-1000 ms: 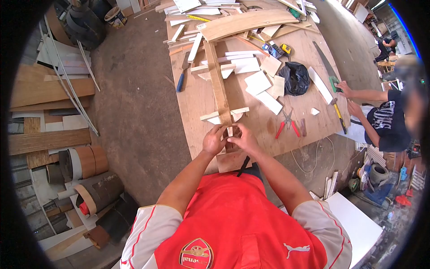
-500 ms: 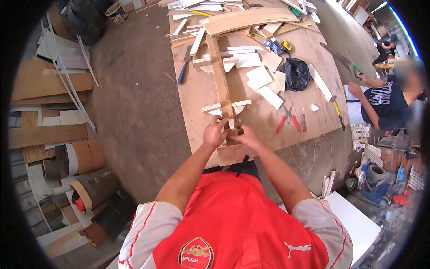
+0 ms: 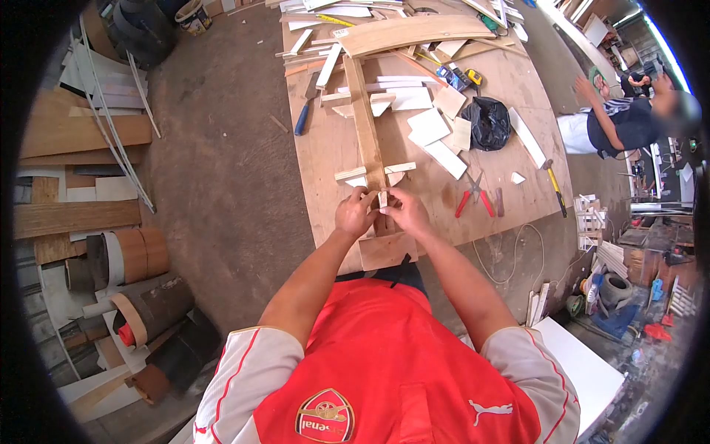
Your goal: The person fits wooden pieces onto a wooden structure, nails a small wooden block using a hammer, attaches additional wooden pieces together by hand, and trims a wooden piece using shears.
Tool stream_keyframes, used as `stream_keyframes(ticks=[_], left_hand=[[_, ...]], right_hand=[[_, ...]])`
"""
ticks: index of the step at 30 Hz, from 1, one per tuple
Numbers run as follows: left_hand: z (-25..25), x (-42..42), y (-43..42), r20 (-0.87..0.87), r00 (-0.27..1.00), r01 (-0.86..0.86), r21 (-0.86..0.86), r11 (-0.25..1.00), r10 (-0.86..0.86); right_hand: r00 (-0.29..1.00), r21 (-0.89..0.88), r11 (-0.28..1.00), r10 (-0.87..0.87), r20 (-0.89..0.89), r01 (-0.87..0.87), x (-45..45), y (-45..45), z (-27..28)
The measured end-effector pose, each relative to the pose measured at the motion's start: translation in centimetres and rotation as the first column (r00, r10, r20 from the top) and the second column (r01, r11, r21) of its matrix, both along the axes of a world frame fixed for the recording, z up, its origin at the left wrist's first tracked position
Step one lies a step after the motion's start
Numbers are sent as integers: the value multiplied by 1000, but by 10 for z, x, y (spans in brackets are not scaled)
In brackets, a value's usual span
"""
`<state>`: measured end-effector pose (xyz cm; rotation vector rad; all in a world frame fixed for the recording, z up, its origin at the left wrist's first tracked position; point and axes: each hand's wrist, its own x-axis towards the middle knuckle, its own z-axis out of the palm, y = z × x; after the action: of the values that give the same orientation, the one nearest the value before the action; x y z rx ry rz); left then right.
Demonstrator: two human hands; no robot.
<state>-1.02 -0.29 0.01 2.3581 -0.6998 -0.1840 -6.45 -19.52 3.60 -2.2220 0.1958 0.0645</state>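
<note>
A small pale wood block (image 3: 383,199) sits at the near end of a long wooden bar (image 3: 364,122). My left hand (image 3: 356,213) is closed at the block's left side, with thumb and fingertips against it. From the right, my right hand (image 3: 406,213) pinches the same block between thumb and fingers. Just beyond my hands, a narrow wood strip (image 3: 347,175) lies crosswise at the bar. Part of the bar's near end is hidden by my fingers.
On the plywood table (image 3: 436,222) lie red-handled pliers (image 3: 474,195), a hammer (image 3: 555,189), a blue-handled tool (image 3: 302,120), a black plastic bag (image 3: 489,123) and white offcuts (image 3: 427,129). A curved board (image 3: 414,33) lies at the far end. A co-worker (image 3: 629,122) stands to the right.
My right hand has shifted slightly up, its thumb and fingers now at the small block. The co-worker has moved away from the table's right edge, and the handsaw has left that edge.
</note>
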Motion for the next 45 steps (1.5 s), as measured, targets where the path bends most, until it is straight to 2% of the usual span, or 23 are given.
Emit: stream_keyframes(ticks=[2, 5, 14, 20, 23, 26, 30, 35, 38, 45], left_hand=[[-2, 2, 1, 25, 1000, 16, -9, 1000, -16], [0, 3, 2, 46, 999, 22, -11, 1000, -22], [-3, 3, 2, 37, 999, 22, 9, 1000, -22], [-3, 3, 2, 46, 999, 26, 24, 999, -27], [0, 2, 3, 30, 999, 22, -6, 1000, -21], [-1, 1, 3, 28, 1000, 15, -24, 1000, -14], [-3, 1, 3, -15, 1000, 4, -18, 1000, -4], [-6, -1, 3, 31, 1000, -1, -28, 1000, 2], [-6, -1, 3, 34, 999, 1, -31, 1000, 0], [-6, -2, 4, 36, 999, -1, -14, 1000, 2]], right_hand=[[1000, 20, 1000, 0, 28, -1, 0, -1, -3], [998, 54, 998, -20, -67, 24, 1, 0, -6], [997, 120, 990, -64, -33, 67, -5, 3, -4], [999, 55, 998, -33, -6, 34, -5, 3, -11], [996, -30, 998, -57, -65, 55, -3, 8, 4], [990, -27, 998, -65, -123, 62, -2, 6, 4], [994, -33, 999, -41, -97, 38, 0, 6, 5], [985, -50, 998, -39, -170, 31, 4, 7, 17], [994, -100, 995, -11, -104, 1, 3, 4, 9], [990, -84, 996, -16, -141, 4, 1, 5, 7]])
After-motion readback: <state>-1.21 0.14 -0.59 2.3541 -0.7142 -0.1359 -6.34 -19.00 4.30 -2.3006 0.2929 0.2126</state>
